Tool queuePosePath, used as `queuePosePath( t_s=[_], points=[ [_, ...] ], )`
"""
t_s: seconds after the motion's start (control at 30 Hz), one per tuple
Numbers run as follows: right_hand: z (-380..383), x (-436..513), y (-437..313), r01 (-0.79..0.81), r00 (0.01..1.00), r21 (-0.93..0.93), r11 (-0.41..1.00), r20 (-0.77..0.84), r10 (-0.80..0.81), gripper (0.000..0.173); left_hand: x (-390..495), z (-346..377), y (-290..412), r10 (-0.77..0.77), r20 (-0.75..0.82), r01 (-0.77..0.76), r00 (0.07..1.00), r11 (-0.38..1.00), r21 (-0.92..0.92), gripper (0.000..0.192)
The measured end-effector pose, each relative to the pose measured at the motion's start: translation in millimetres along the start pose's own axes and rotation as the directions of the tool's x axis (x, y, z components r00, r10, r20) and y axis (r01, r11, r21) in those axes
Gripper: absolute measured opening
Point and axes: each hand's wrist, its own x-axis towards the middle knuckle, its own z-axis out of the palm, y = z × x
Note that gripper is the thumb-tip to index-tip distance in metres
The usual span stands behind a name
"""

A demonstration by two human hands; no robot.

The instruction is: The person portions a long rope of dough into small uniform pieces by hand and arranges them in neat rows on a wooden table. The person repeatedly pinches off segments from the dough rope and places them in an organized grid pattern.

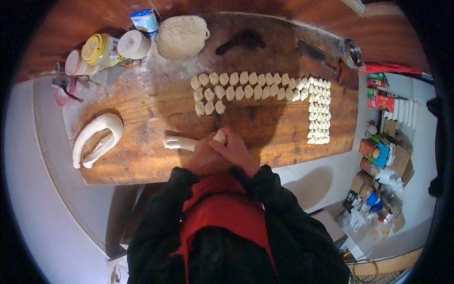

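Observation:
Both hands meet over the near edge of a wooden worktop. My left hand [204,154] is closed around a short dough rope [180,142], whose pinched end sticks out to the left. With thumb and fingers my right hand [234,146] grips the dough end [220,136] that emerges between the hands. Beyond them lie rows of small dough pieces [248,91], a short third row starting at the left. A denser block of dough pieces [319,110] stands to the right. A thick dough roll [106,124] lies bent in a loop at the far left.
At the back of the worktop [152,106] stand lidded jars [94,48], a blue packet [144,22] and a flour-covered basin [182,37]. A cleaver [312,50] and a metal-rimmed container [353,53] lie back right. Boxes and bags [383,181] are piled beyond the right edge.

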Motion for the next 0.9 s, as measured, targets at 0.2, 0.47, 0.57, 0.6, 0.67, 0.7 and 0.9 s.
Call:
queuePosePath(
  t_s=[0.2,0.47,0.57,0.6,0.67,0.7,0.9],
  points=[
    [17,46,24,-0.256,0.965,-0.214,0.943,-0.121,0.234,0.059,3,13,16,0.059,-0.291,0.015,0.955,0.969,0.247,0.033],
    [-16,105,75,-0.164,0.961,-0.532,0.831,-0.277,0.012,0.056,-23,13,47,-0.102,-0.249,0.148,0.963,0.974,0.173,0.029],
    [-16,102,84,-0.182,0.961,-0.496,0.849,-0.271,0.047,0.052,-22,16,-3,-0.142,-0.264,0.165,0.954,0.984,0.068,0.018],
    [-18,90,83,-0.165,0.963,-0.483,0.86,-0.267,0.036,0.051,-23,11,-17,-0.176,-0.22,0.168,0.959,0.984,-0.057,0.017],
    [-33,55,96,-0.039,0.998,-0.346,0.937,-0.063,0.018,0.056,-21,6,-41,-0.271,-0.041,0.259,0.962,0.949,-0.18,0.022],
    [-37,39,101,0.013,0.999,-0.263,0.965,0.038,-0.004,0.058,-15,10,-48,-0.184,-0.089,0.158,0.979,0.958,-0.238,0.028],
    [-26,-10,6,0.089,0.974,0.08,0.993,0.2,-0.104,0.058,15,28,-38,0.021,-0.104,-0.067,0.994,0.883,-0.464,0.062]
  ],
)
